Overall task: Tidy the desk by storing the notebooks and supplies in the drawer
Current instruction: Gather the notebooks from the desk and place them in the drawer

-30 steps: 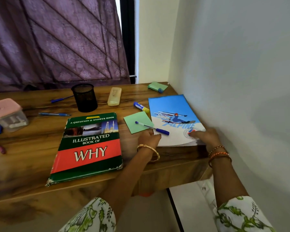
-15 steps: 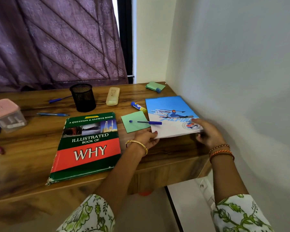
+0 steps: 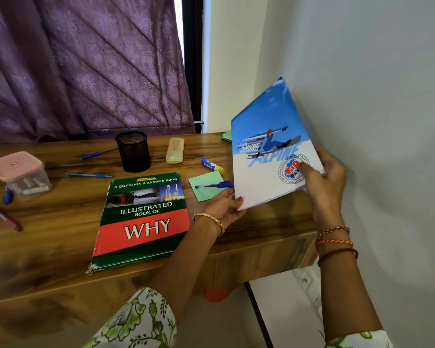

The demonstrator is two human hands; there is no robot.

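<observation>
The blue-and-white notebook with the skier cover is lifted off the wooden surface and stands tilted, its top corner leaning toward the white wall on the right. The right hand is grasping its lower right edge, thumb pressed on the round stamp on the cover, fingers behind. The left hand holds the lower left corner, fingertips curled against the bottom edge. The notebook's bottom edge hangs just above the surface near the right end.

Just left of the notebook a green sticky note lies flat with a blue pen across it; a glue stick lies beyond that. The green and red "Illustrated Book of Why" lies flat near the front edge, its lower corner reaching that edge. Bare wood lies between the book and the right end.

Farther back stand a black mesh pen cup, its inside hidden, and a pale yellow case lying closed. Two more blue pens lie near the cup. At the left end sits a clear box with a pink lid, closed, holding small pale items that cannot be identified. A purple curtain hangs behind.
</observation>
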